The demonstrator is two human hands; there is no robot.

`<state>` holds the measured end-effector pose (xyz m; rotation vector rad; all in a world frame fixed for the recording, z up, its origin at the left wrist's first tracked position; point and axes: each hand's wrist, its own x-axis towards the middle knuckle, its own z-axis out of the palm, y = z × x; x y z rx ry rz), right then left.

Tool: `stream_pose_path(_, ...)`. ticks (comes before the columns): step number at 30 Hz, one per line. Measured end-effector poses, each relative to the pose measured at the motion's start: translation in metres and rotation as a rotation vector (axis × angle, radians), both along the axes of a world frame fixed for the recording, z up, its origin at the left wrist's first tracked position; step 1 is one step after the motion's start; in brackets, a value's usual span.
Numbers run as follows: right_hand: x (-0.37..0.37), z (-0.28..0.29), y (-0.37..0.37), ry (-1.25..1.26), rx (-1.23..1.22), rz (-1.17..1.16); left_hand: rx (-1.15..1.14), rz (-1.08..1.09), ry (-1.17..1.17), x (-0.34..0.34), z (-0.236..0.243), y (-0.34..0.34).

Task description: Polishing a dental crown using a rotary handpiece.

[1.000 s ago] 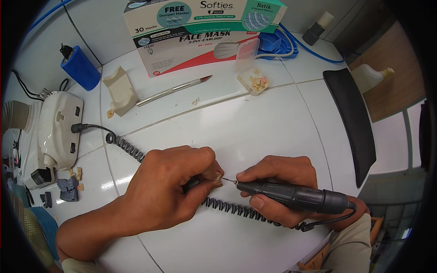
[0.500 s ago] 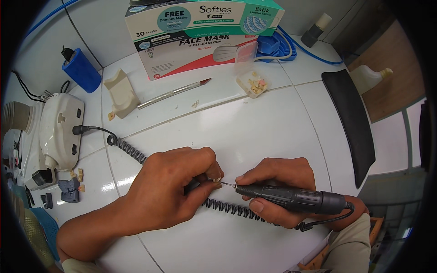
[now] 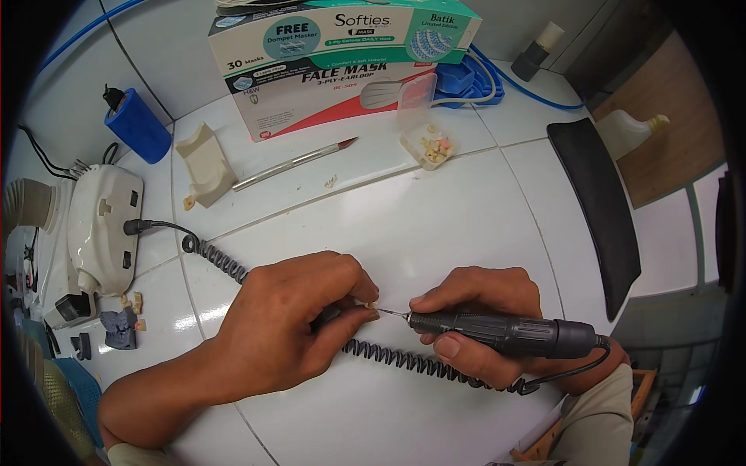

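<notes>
My left hand (image 3: pixel 299 322) is closed in a pinch, thumb against forefinger, on a tiny cream tooth-like piece (image 3: pixel 371 305). Most of that piece is covered by the fingertips. In my right hand (image 3: pixel 486 303) lies a black rotary handpiece (image 3: pixel 497 332), gripped like a pen and pointing left. Its thin metal bur (image 3: pixel 392 313) reaches to the edge of the piece; whether they touch, I cannot tell. From the handpiece's rear a coiled black cord (image 3: pixel 404 361) passes beneath both hands to a white control unit (image 3: pixel 105 225) at the left.
Beyond the hands lie a craft knife (image 3: pixel 295 164), a cream trough-shaped block (image 3: pixel 206 167) and an open clear box of tooth-like pieces (image 3: pixel 427 149). Face mask boxes (image 3: pixel 311 101) stand at the back. A blue cup (image 3: pixel 138 128) is far left, a black pad (image 3: pixel 594 217) right.
The handpiece in my right hand has shifted slightly right, and more of the bur shows. My left hand keeps its pinch, nearly still.
</notes>
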<state>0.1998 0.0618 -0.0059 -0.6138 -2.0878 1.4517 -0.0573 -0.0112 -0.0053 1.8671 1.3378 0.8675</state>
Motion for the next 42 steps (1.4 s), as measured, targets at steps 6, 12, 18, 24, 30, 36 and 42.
stream_pose_path(6,0.0010,-0.0021,0.0006,-0.003,0.012,-0.004,-0.027,0.016,-0.018,0.0012,-0.0023,-0.0018)
stream_pose_path(12,-0.0027,-0.0029,-0.0032,0.005,-0.038,-0.031,-0.008,0.023,-0.054,0.0001,-0.0037,-0.0025)
stream_pose_path(18,-0.0028,-0.0008,-0.0020,-0.018,-0.042,-0.028,-0.029,0.026,-0.062,-0.0003,-0.0016,-0.0016)
stream_pose_path(24,-0.0028,-0.0032,-0.0028,-0.007,-0.023,-0.023,0.057,-0.007,-0.054,-0.0010,-0.0058,-0.0005)
stream_pose_path(30,-0.0024,-0.0039,-0.0027,-0.012,-0.018,-0.017,-0.031,0.029,-0.046,0.0006,0.0000,-0.0022)
stream_pose_path(36,-0.0023,-0.0050,-0.0024,0.004,-0.009,-0.023,0.039,0.017,-0.071,0.0006,-0.0056,-0.0006)
stream_pose_path(42,0.0003,-0.0048,-0.0007,0.009,-0.012,-0.023,0.080,0.003,-0.076,0.0007,-0.0054,0.0010)
